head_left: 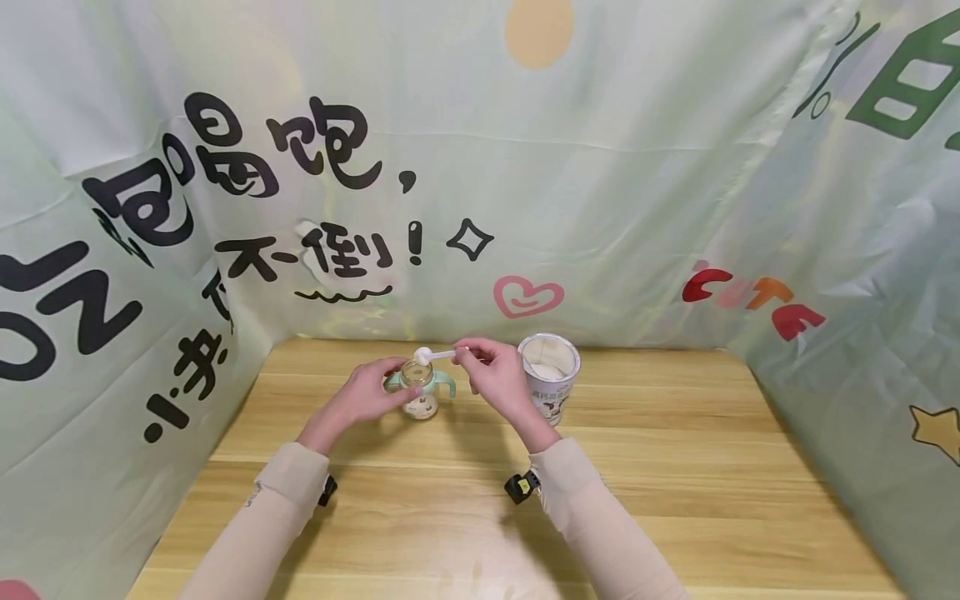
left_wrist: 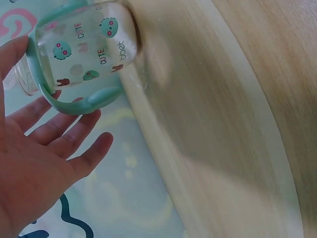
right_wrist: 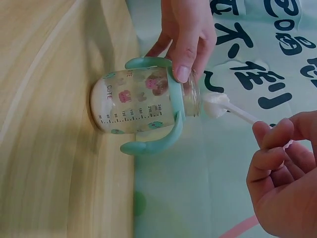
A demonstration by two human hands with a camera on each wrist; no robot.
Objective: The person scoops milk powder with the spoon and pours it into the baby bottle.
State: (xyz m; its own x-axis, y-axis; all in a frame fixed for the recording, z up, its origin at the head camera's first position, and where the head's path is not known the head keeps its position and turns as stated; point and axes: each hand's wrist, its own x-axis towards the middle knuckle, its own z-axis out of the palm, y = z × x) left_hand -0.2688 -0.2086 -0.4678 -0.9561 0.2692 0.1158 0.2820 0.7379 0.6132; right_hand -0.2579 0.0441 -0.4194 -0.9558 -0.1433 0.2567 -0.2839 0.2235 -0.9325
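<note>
Left hand [head_left: 366, 392]'s got a grip on the green-handled bottle [head_left: 420, 407] a bit below-left of mid-frame, right hand [head_left: 495, 377]'s pinching a scoop [head_left: 442, 355] of white powder [right_wrist: 215, 102] right by its mouth, tub [head_left: 550, 390] further right.

Here at the wooden tabletop [head_left: 675, 467], a person in pale sleeves [head_left: 615, 533] has the left grip [head_left: 367, 392] round the top of a small upright bottle [head_left: 421, 407] with mint-green handles [head_left: 447, 383]. The right grip [head_left: 497, 373] pinches a white scoop [head_left: 444, 355], its bowl, heaped with white powder [head_left: 423, 355], just above the bottle's open mouth. Just beside that wrist stands an open can [head_left: 555, 393], pale powder inside. Behind hangs printed cloth [head_left: 637, 217] with a pink heart [head_left: 528, 297].
</note>
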